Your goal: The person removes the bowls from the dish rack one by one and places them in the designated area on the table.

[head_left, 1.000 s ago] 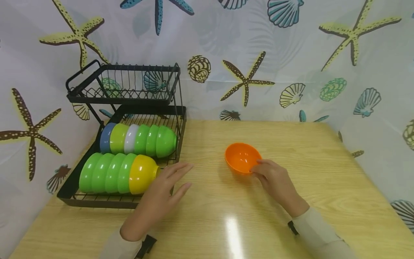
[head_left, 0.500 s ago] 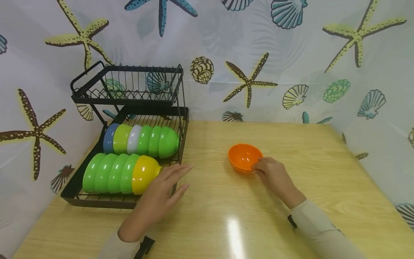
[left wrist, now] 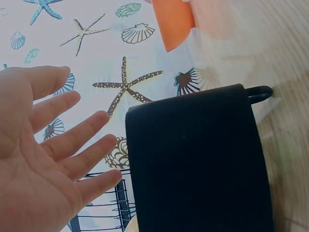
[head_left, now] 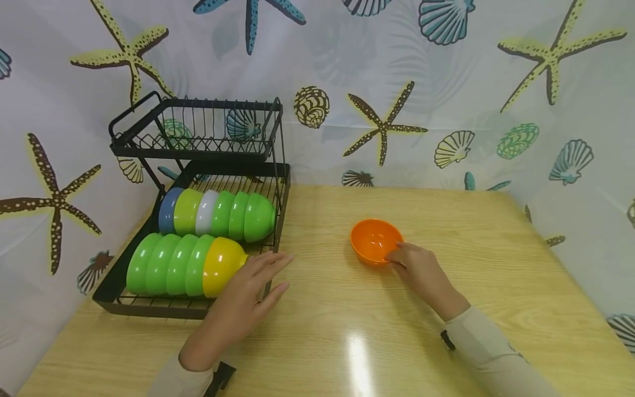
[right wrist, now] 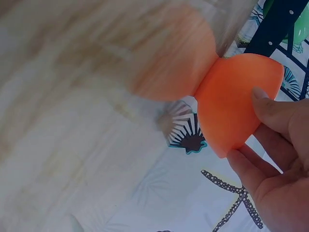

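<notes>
An orange bowl (head_left: 372, 240) stands upright on the wooden table, right of the middle in the head view. My right hand (head_left: 421, 273) pinches its near right rim; in the right wrist view the thumb (right wrist: 270, 104) lies on the bowl's outer wall. My left hand (head_left: 243, 303) hovers by the rack's front right corner with its fingers spread and holds nothing. Just behind it, a yellow bowl (head_left: 220, 267) ends a front row of green bowls (head_left: 166, 264) lying on their sides. The left wrist view shows the palm (left wrist: 38, 169) and loosely extended fingers.
A black two-tier dish rack (head_left: 149, 311) stands at the left, its upper basket (head_left: 193, 151) holding nothing. Its back row has blue, lime, white and green bowls (head_left: 258, 218). A cloth (head_left: 317, 55) printed with starfish and shells surrounds the wooden table (head_left: 471, 237).
The whole head view has shifted slightly to the right. My right hand keeps its pinch on the orange bowl's rim, and my left hand stays beside the rack.
</notes>
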The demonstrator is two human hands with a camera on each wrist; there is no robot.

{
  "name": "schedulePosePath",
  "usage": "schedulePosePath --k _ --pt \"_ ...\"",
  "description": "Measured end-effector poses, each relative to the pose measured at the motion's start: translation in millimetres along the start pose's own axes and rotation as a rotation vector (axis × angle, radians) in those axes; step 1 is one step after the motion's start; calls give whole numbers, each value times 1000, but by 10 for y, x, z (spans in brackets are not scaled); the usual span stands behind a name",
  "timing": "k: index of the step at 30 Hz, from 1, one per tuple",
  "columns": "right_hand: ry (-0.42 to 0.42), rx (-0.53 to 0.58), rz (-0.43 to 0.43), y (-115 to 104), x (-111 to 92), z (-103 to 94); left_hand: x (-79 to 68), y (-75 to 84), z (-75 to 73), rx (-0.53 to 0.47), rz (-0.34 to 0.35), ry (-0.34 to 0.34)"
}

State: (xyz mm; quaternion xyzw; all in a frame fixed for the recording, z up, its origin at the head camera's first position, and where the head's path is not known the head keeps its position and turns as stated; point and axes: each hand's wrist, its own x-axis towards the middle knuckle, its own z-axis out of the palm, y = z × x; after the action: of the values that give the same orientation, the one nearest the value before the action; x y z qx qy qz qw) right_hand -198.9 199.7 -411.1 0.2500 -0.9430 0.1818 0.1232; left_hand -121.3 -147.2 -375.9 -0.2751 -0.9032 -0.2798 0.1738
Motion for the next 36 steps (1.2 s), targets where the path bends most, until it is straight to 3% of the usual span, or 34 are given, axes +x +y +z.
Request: schedulePosePath --k 8,17,27,31,36 --pt "-39 4 17 -38 -71 -57 12 14 -24 -5 -22 25" --pt "-59 35 -17 -93 -196 -136 -5 -19 -128 11 -153 88" --pt "-76 74 16 -187 -332 -248 -41 -137 -253 18 -269 170" --pt "-82 81 28 -225 -385 -292 -57 -148 -309 27 -345 150" --pt "-74 78 33 -243 -442 -332 -60 -155 -377 6 -476 66"
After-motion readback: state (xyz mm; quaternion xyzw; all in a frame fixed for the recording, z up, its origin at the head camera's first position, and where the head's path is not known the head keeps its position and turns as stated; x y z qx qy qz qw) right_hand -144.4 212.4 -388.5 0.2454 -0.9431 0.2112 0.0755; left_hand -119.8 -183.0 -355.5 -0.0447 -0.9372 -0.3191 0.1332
